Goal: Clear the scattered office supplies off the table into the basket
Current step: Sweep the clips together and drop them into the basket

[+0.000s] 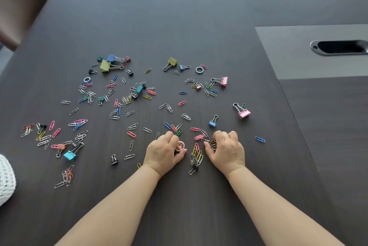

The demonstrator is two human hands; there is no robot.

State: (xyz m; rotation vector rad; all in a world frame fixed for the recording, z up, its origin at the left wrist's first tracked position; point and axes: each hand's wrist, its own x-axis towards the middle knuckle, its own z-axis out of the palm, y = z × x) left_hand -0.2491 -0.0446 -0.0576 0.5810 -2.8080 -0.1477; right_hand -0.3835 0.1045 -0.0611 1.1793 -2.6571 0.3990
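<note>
Coloured paper clips (127, 100) and binder clips lie scattered across the dark table (179, 16), among them an olive binder clip (105, 65), two pink ones (244, 113) and a light blue one (69, 155). My left hand (164, 151) is curled low on the table, its fingers closed on a pink ring (180, 145) and some clips. My right hand (227, 151) is curled beside it, fingers closed on a bunch of paper clips (212, 144). Between the hands lies a small heap of clips (196, 157). A white woven basket (6, 180) shows at the left edge.
A brown chair (18, 12) stands beyond the table's far left corner. A grey inset panel with a dark cable slot (340, 47) sits at the right. Two metal rings (199, 69) lie among the far clips.
</note>
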